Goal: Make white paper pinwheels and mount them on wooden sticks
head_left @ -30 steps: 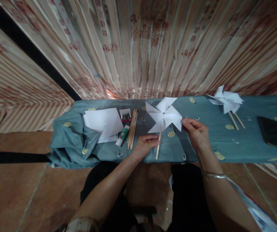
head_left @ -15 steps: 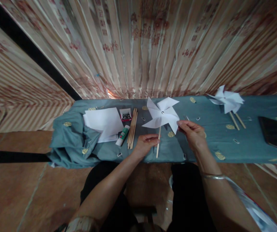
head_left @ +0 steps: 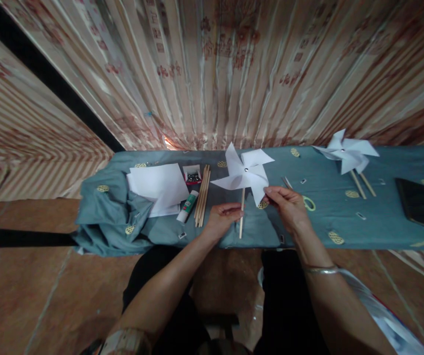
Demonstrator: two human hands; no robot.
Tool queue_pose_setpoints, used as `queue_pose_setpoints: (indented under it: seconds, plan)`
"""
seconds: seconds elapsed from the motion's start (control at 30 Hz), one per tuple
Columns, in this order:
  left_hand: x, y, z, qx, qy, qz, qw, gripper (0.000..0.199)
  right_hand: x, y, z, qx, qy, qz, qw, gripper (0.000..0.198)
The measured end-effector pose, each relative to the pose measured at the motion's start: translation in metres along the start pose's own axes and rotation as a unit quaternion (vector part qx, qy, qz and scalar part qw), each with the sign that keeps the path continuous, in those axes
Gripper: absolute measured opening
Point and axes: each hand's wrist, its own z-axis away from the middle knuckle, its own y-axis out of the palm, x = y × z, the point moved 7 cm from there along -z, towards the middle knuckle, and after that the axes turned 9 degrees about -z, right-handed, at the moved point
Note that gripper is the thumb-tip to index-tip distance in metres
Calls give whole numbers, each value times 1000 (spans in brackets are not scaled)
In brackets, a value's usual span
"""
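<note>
My left hand [head_left: 222,219] pinches the wooden stick of a white paper pinwheel [head_left: 249,173], held upright over the cloth. A shiny metal pin marks the centre of its blades. The fingertips of my right hand [head_left: 289,206] are closed on the edge of the pinwheel's lower right blade. Beside that hand lie scissors [head_left: 309,202] with pale green handles, partly hidden by it. Left of the pinwheel are a bundle of wooden sticks [head_left: 202,197], a green and white glue stick [head_left: 187,206] and a small open box of metal pins [head_left: 192,175].
White paper sheets [head_left: 162,187] lie stacked on the left of the blue-green cloth [head_left: 330,212]. Further right are finished-looking white pinwheels [head_left: 347,152] on two sticks, overlapping, and a dark phone [head_left: 418,203]. A patterned curtain [head_left: 219,88] hangs behind the narrow table.
The blades have turned slightly on the stick. My right hand has shifted a little left and down with the blade, and more of the scissors' handles shows.
</note>
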Motion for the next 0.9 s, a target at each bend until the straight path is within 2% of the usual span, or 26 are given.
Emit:
queue_pose_setpoints:
  seconds: [0.3,0.47,0.9]
  plan:
    - [1,-2,-1,-5,7,-11,1000,39,-5,7,5,20,42,-32,998,30]
    - [6,-2,-3,-12,-7,0,1000,39,-8,14,8,54,59,-36,996,30]
    - [2,-2,-2,-19,-3,18,1000,35,-14,21,14,52,91,-54,993,34]
